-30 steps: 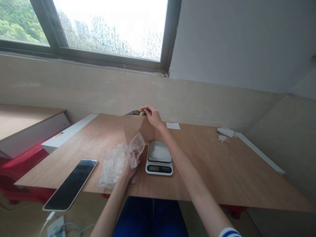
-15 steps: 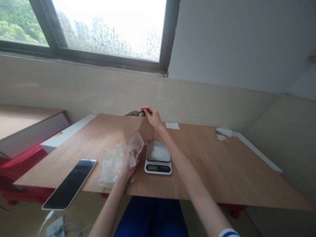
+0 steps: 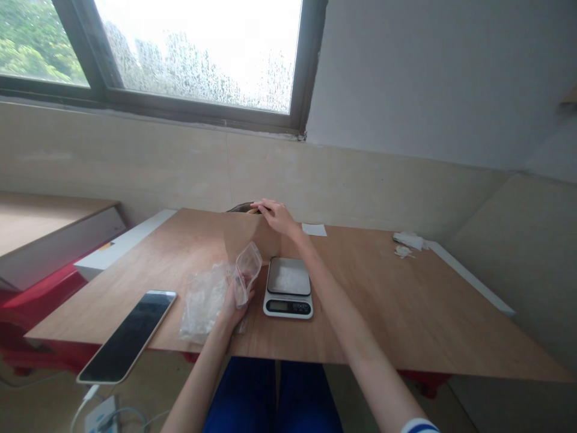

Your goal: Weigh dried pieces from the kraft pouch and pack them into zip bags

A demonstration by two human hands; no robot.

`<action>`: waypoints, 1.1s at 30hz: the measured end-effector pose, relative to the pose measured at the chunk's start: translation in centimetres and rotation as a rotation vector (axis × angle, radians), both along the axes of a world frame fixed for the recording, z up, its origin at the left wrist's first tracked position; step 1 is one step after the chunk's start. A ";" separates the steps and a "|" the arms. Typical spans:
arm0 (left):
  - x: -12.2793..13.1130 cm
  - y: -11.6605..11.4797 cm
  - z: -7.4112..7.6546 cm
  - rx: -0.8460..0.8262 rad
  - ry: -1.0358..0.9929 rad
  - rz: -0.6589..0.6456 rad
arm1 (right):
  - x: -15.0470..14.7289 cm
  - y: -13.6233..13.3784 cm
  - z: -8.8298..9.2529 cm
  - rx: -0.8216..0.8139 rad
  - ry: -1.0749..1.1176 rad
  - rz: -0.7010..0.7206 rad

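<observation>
A rain-speckled window (image 3: 193, 54) is set above a tiled wall, and beneath it a plywood table (image 3: 383, 313) carries the work. A brown paper bag (image 3: 250, 236) is stood near the far edge, with a dark, rounded item (image 3: 243, 208) only just showing above its rim. The right grip (image 3: 278, 218) is laid over that rim, its fingers extended and loosely curved, and whether the bag is actually held cannot be told. A clear zip bag (image 3: 247, 275) is pinched upright in the closed left grip (image 3: 235, 304), with crumpled clear plastic (image 3: 202, 304) bunched just beside it. A digital kitchen scale (image 3: 287, 288) is placed between the two hands, and a smartphone (image 3: 126, 337) is left lying near the table's front edge. The mouth of the paper bag appears to be the point being worked; any lift of it would call for the right fingers to be closed. Compared with the earlier frame, the right grip is lower and flatter, and less of the dark item is seen
</observation>
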State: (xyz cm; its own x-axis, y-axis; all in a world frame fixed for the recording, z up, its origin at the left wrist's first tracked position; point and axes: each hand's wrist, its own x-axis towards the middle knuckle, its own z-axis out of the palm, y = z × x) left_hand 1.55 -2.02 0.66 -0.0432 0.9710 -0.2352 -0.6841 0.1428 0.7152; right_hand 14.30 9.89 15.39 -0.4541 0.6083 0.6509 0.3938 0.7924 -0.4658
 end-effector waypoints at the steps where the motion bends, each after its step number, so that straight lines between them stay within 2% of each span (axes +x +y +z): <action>1: 0.0 0.0 0.0 -0.007 -0.014 0.006 | -0.1 -0.1 -0.1 0.010 -0.046 -0.029; 4: 0.0 0.2 -0.3 -0.031 -0.048 0.020 | -0.5 -1.2 -0.2 0.043 -0.101 -0.081; 8: 0.0 0.4 -0.7 -0.049 -0.066 0.022 | -1.3 -3.9 0.0 0.097 0.050 -0.076; 10: 0.0 0.4 -0.8 -0.059 -0.070 0.019 | -1.3 -5.5 0.2 0.058 0.120 -0.053; 13: -0.1 0.4 -0.8 -0.063 -0.074 0.019 | -0.9 -7.7 0.0 -0.204 0.095 0.045; 16: 0.1 0.4 -0.6 -0.054 -0.085 0.029 | -0.5 -9.4 -1.0 -0.511 -0.134 0.168; 18: 0.2 0.5 -0.6 -0.046 -0.099 0.044 | -0.6 -10.2 -2.0 -0.597 -0.267 0.172; 21: 0.5 0.6 -0.5 -0.026 -0.117 0.063 | -0.9 -10.9 -3.4 -0.612 -0.312 0.088; 26: 0.5 0.5 -0.5 0.001 -0.120 0.014 | -0.9 -11.4 -4.6 -0.637 -0.226 -0.085; 29: 0.5 0.3 -0.7 0.005 -0.080 -0.007 | -0.7 -11.3 -5.2 -0.690 -0.280 -0.005; 33: 0.5 0.5 -1.3 0.017 -0.037 0.010 | -1.1 -10.8 -6.2 -0.613 -0.495 0.108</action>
